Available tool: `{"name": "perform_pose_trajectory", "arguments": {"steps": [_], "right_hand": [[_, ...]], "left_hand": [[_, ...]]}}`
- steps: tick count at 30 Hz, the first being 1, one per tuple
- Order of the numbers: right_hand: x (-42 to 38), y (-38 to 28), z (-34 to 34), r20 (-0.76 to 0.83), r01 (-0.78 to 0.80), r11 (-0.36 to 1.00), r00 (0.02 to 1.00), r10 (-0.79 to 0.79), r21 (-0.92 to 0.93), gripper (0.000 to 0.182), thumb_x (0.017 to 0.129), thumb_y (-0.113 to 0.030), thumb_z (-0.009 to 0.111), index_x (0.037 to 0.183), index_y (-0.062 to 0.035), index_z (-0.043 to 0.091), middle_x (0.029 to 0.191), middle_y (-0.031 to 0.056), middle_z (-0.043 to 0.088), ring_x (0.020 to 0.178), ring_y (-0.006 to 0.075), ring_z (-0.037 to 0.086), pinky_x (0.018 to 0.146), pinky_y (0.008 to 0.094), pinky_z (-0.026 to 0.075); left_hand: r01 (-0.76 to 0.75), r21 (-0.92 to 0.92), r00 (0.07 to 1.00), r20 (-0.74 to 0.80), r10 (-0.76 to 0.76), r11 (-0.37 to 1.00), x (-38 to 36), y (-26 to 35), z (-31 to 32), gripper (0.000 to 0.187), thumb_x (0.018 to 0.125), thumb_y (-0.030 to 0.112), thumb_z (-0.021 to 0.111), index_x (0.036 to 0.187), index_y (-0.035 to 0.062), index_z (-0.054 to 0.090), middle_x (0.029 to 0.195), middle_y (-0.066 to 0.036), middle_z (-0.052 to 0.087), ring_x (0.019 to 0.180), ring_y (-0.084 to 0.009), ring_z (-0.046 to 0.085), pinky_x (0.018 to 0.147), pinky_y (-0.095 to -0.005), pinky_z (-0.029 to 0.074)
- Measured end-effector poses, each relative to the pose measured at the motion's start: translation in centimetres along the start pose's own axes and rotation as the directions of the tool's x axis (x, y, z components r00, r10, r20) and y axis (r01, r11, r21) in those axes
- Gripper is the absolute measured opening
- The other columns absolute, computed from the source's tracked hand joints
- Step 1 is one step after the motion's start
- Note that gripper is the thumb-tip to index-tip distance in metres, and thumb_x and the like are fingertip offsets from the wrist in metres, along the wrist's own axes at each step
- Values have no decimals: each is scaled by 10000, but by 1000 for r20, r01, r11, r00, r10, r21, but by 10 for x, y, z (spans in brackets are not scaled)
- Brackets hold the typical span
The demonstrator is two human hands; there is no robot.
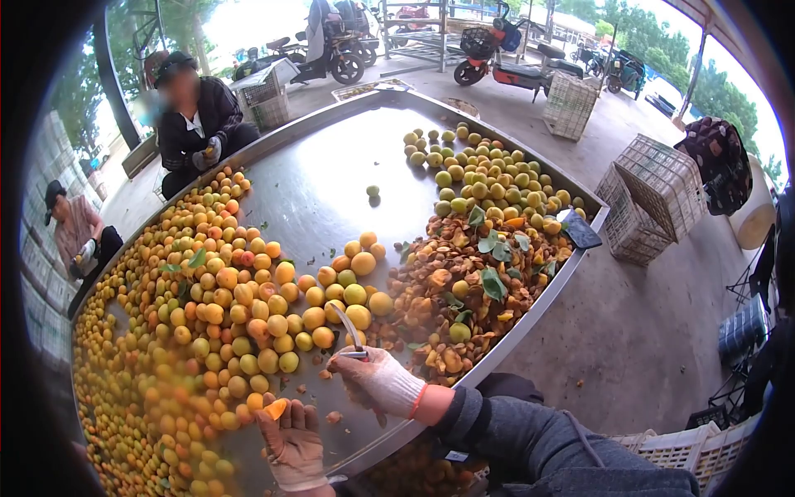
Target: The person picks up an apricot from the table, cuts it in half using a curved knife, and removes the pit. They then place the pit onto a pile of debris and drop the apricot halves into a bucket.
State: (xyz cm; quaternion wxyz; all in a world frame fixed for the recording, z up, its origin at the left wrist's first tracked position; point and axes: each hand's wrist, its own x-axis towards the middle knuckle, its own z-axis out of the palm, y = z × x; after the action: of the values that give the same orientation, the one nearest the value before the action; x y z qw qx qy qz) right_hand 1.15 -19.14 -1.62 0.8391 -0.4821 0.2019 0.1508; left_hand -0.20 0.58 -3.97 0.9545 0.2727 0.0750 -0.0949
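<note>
Right hand (377, 379) grips curved metal knife (349, 326); left hand (293, 449) holds orange fruit wedge (276, 408), which we judge soft, best edge-held.

On the metal tabletop (315, 178), orange fruit (217, 296) is spread at left; greener fruit (497, 190), brown pieces (422, 282) and leaves (493, 284) are heaped at right.

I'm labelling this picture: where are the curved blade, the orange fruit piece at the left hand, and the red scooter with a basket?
Curved blade (349, 324): head view, mid-blade.
Orange fruit piece (276, 408): head view, its middle.
Red scooter (520, 77): head view, low side panel.
</note>
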Motion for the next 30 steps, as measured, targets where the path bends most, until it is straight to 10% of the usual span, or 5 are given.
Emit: {"name": "perform_pose_trajectory", "arguments": {"steps": [30], "right_hand": [[-3, 0, 1, -42, -2, 993, 999, -3, -117, 239, 916, -308, 589, 939, -73, 627, 564, -13, 501, 404, 78, 436, 359, 235, 340]], "left_hand": [[-22, -79, 989, 143, 33, 997, 5, -1, 0, 360, 938, 319, 581, 1201, 75, 593, 1014, -91, 695, 937, -239, 668, 875, -427, 531]]}}
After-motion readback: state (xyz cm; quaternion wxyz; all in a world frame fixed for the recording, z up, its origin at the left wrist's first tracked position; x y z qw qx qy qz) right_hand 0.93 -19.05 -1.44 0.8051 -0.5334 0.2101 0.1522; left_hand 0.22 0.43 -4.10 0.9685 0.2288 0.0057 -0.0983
